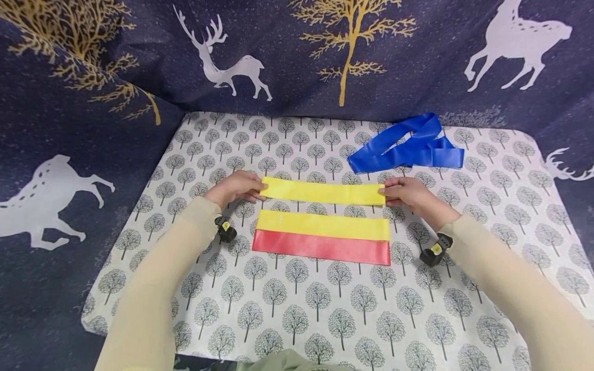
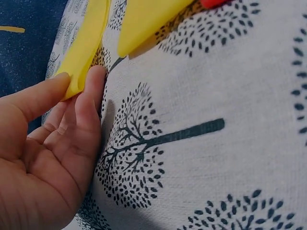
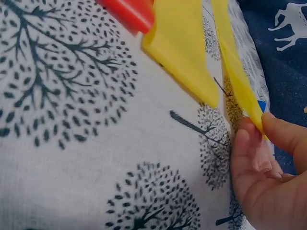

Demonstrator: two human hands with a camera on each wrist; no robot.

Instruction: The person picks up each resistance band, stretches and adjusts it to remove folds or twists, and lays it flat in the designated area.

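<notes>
Watching from my end, I'm seeing the dark drape [image 1: 153, 62] hanging beyond the red band [image 1: 321, 247], and the white tree-print cloth [image 1: 209, 340] spreading underneath it. The blue band [image 1: 413, 152] is lying loosely folded, well beyond the red band and to its right — probably sitting there to stay out of the hands' way. The lower yellow band [image 1: 325, 225] is running along the red band's far edge, the two presumably lying so to keep their long sides aligned; I can't tell whether they're overlapping or just meeting.

The upper yellow band [image 1: 323, 192] is stretching out farther beyond the red band, with the lower yellow band lying between them. Its long axis is running left to right, nearly parallel to the red band, one end pointing at each hand and the broad face showing upward.

Smallest of all, the left hand [image 1: 237, 186] is pinching its left end and the right hand [image 1: 408, 194] its right end, thumb against fingers — a grip I'm judging to be keeping the strip straight and flat.
</notes>
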